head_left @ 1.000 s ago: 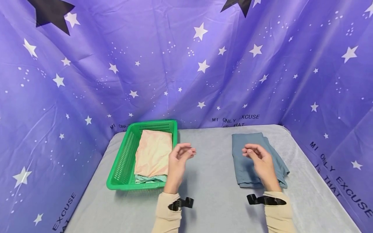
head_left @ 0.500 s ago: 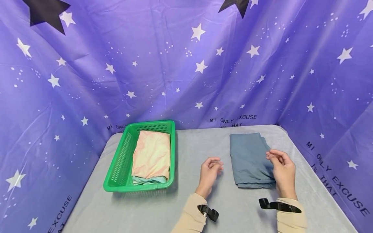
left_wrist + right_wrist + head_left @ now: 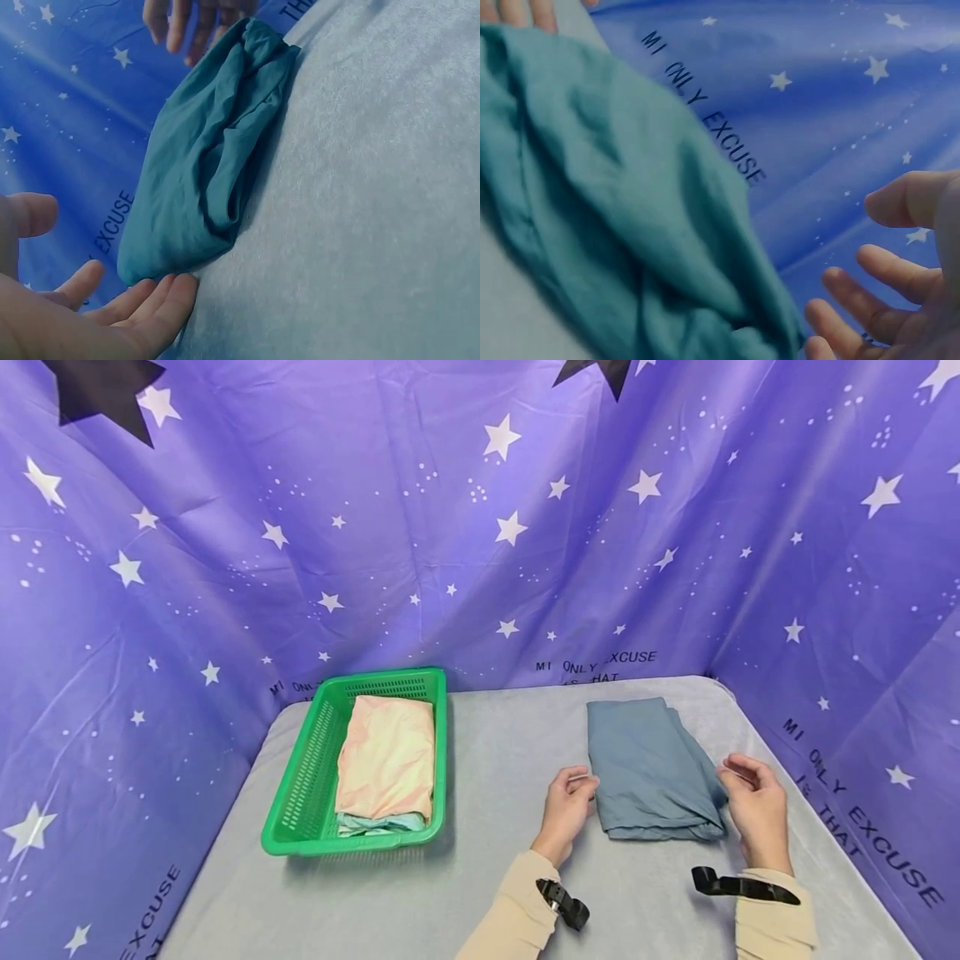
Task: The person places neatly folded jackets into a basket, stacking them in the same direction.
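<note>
My left forearm (image 3: 510, 910) slanted rightward from the near side, my right forearm (image 3: 776, 920) pointed almost straight toward the far side, and my left hand (image 3: 566, 808) and right hand (image 3: 759, 808) faced each other, well apart, thumbs (image 3: 906, 199) parted from loosely bent fingers (image 3: 177, 302).

A makeshift booth, by its look: purple star-print drapes (image 3: 420, 552) fill the upper frame and both sides, walling in a grey, soft-covered bench (image 3: 510, 760) across the lower middle. What lies behind is hidden.
</note>
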### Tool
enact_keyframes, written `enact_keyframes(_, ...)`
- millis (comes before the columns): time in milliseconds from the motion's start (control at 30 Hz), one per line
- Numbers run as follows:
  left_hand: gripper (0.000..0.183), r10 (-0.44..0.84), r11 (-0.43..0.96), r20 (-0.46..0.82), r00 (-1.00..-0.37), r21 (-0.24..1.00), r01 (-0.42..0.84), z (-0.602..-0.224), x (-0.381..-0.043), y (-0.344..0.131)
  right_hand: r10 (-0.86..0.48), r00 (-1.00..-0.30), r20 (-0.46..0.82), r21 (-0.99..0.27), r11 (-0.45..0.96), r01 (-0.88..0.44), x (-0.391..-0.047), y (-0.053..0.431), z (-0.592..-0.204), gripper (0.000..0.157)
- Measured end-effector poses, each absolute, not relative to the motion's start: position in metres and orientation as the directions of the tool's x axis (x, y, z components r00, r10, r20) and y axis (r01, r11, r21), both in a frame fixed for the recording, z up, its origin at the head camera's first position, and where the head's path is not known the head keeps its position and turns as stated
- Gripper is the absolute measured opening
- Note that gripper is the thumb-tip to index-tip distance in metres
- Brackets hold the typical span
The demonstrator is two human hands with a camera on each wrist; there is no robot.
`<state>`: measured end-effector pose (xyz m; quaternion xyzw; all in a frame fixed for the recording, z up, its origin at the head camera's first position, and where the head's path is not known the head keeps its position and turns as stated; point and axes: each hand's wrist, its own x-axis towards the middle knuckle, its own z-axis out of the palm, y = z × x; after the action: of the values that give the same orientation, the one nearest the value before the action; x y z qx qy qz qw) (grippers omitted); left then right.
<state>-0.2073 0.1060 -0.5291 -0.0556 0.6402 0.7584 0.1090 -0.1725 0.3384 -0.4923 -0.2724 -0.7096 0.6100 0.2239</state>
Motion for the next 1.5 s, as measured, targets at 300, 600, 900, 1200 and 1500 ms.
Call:
enact_keyframes(300,0.047,0.148,-0.108,-0.273,-0.951,0.951,-0.29,-0.523,-0.215,0.118,0.504,-0.855,-0.123,-0.879,0.345,0.33,-0.183,0.343,-0.507,0.065)
enact_keyframes(600,0.048,0.168,-0.075,-0.336,-0.927,0.933,-0.352,-0.526,-0.233,0.118,0.366,-0.893,-0.263,-0.785,0.457,0.418,-0.201,0.354,-0.508,0.083)
enact_keyframes(900,0.045,0.173,-0.008,-0.34,-0.924,0.938,-0.346,-0.535,-0.243,0.117,0.334,-0.901,-0.277,-0.741,0.522,0.422,-0.209,0.357,-0.512,0.083)
enact_keyframes(1200,0.048,0.192,0.016,-0.314,-0.93,0.948,-0.317,-0.542,-0.247,0.112,0.244,-0.914,-0.324,-0.742,0.534,0.406,-0.215,0.357,-0.513,0.091)
enact_keyframes(1500,0.042,0.25,0.017,-0.292,-0.923,0.955,-0.297,-0.546,-0.249,0.106,0.183,-0.915,-0.358,-0.752,0.524,0.399,-0.213,0.354,-0.511,0.099)
